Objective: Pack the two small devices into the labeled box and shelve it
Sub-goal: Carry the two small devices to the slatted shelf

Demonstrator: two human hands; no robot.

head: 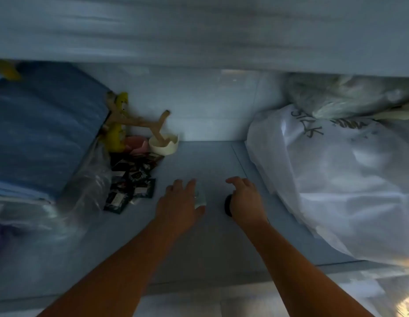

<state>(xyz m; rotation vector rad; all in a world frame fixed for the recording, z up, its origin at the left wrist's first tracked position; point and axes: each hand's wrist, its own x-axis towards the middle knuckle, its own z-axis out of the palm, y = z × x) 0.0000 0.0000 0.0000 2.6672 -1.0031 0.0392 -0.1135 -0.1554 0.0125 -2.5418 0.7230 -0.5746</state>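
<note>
Hands on the shelf (205,161), no labeled box visible, so packing judged not yet begun. Left hand (179,202) over a small pale device (200,197), fingers spread, grip not closed. Right hand (245,200) curled on a dark round device (228,205). Free room only between dark packets (130,191) and white bag (336,179).

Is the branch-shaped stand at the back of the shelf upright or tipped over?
Tipped. The branch stand leans left against the yellow toy, with its white base turned sideways on the shelf.
</note>
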